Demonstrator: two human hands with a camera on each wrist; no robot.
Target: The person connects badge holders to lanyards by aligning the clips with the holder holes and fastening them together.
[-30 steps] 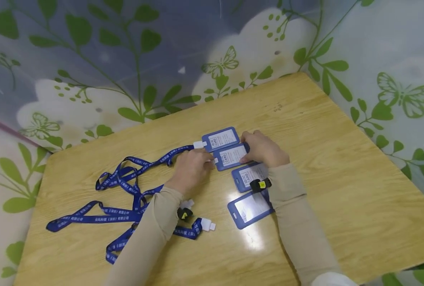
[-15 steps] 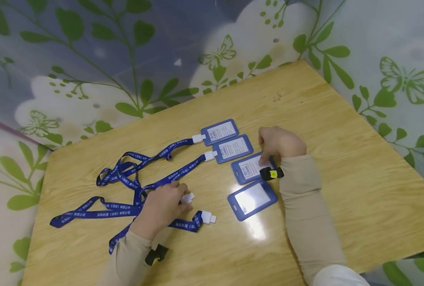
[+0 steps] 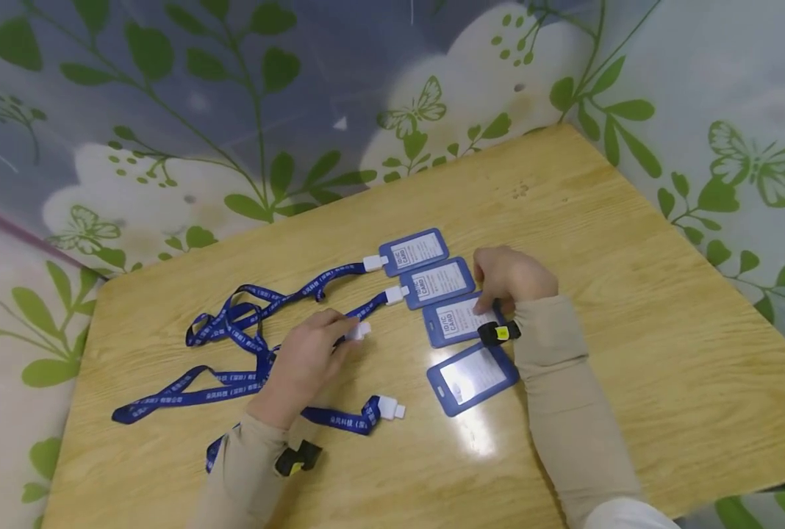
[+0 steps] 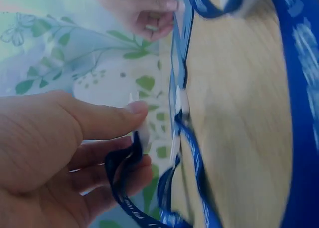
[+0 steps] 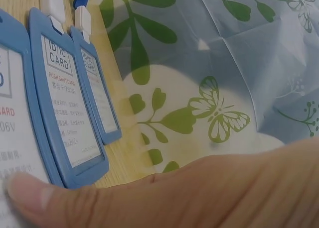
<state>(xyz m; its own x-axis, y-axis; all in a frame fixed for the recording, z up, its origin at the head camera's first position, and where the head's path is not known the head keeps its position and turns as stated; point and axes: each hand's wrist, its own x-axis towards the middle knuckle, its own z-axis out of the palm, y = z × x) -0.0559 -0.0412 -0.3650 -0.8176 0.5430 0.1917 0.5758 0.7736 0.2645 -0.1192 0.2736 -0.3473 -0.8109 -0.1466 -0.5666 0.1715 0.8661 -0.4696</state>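
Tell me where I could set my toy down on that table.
The biggest bare patch of table runs from the right sleeve to the right edge. Another strip lies between the badge holders and the wall. It's crowded at the right hand, with badge holders side by side, and at the left hand, with tangled lanyards.

Wood-grain table [image 3: 683,382]; behind it, wall [image 3: 359,51] printed with green leaves [image 3: 150,50], butterflies [image 3: 758,165].

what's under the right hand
The right hand is over one end of a blue badge, third from the wall; part of its printed card shows. The covered end, and how the fingers meet it, can't be seen.
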